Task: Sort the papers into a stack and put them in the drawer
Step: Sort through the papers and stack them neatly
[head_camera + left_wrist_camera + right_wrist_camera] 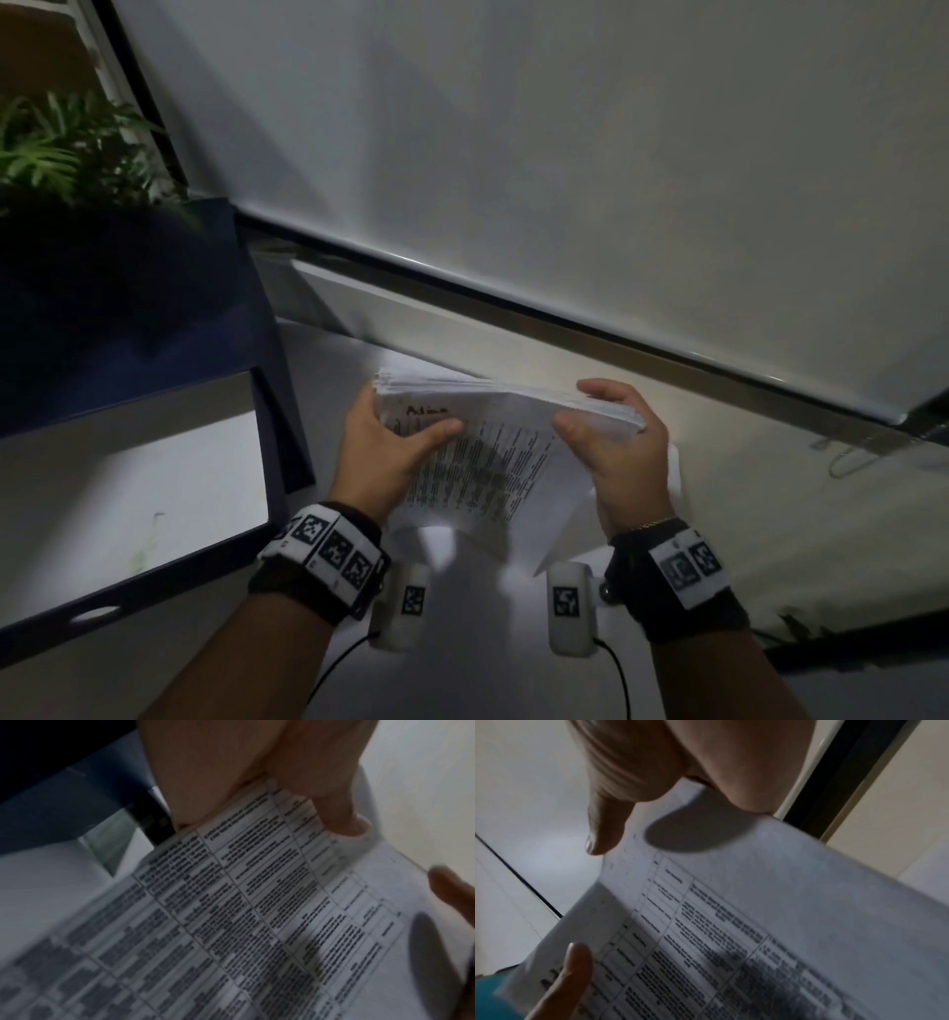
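Both my hands are on the stack of papers right now, lower middle of the head view. My left hand grips the left end, thumb lying across the top sheet and the fingers curled under where I can't see them. My right hand has the right end, thumb pressed on top and fingers wrapped over the far edge. The stack is held up off the white surface, tilted, with the front sheets drooping toward me. The top sheet is a printed table with some handwriting near its upper left corner; the text is too blurry to read in either wrist view.

The drawer sits at the left of the frame, pulled open. It has dark blue walls and a pale bottom. As far as I can see there's nothing lying in the part of it that shows, though the upper part is pretty dark. The papers are just right of it, not over it.

A green plant is in the upper left corner.
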